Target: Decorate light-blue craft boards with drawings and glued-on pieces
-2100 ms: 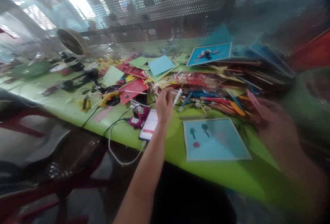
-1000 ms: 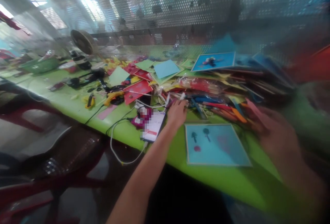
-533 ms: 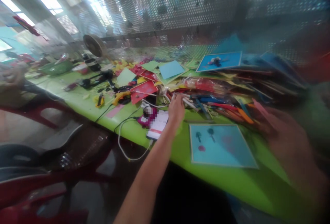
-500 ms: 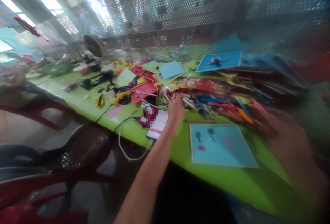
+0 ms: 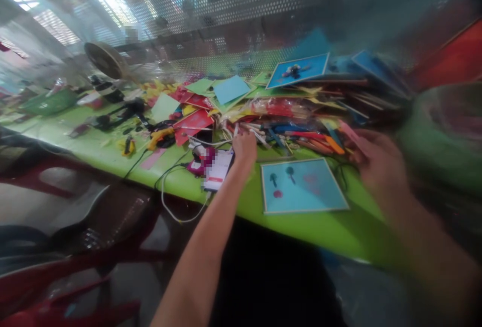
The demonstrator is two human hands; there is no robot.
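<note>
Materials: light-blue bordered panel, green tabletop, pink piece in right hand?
Light-blue panel: likely card or thin board, matte; flat face, straight pale border.
Green tabletop: perhaps plastic or vinyl covering; smooth, with bright sheen toward the left.
Pink piece, right hand: plastic or paper possible; evenly coloured, blur hides finish.

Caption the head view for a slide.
Left hand at craft clutter, right hand holding a slender pink object, blue picture card on a green table.

Left hand (image 5: 244,147) and left forearm (image 5: 203,241) bare on my feed; right hand (image 5: 380,161) bare too, blurry; black clothing (image 5: 271,271), seams unreadable.
</note>
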